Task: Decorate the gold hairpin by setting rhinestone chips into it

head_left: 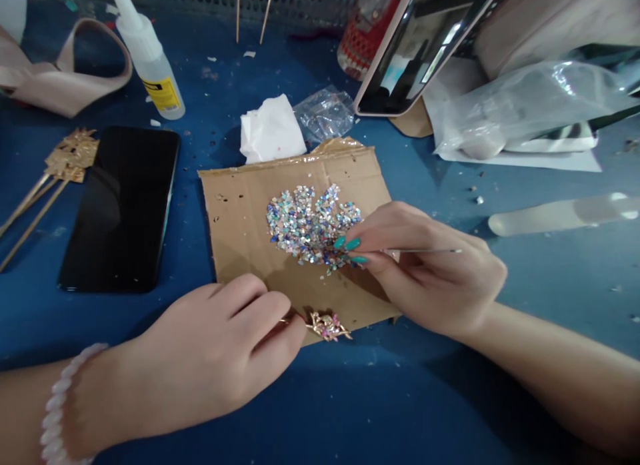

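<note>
My left hand (225, 345) pinches the thin stem of a gold hairpin (327, 326) between thumb and fingers. The hairpin's branch-like head carries pink bits and lies over the near edge of a cardboard sheet (240, 252). A pile of small shiny, multicoloured chips (307, 228) covers the middle of the cardboard. At the pile's right side, my right hand (425, 265) is closed on a thin metal rod (430, 251), its fingertips touching or just above the chips. The rod's working tip is hidden by the fingers and chips.
A black phone (123, 212) and gold pronged pieces (73, 155) lie left. Behind stand a glue bottle (155, 72) and a propped phone (425, 45). A white tissue (273, 128) touches the cardboard's far edge. Right are plastic packaging (530, 108) and a translucent stick (560, 215).
</note>
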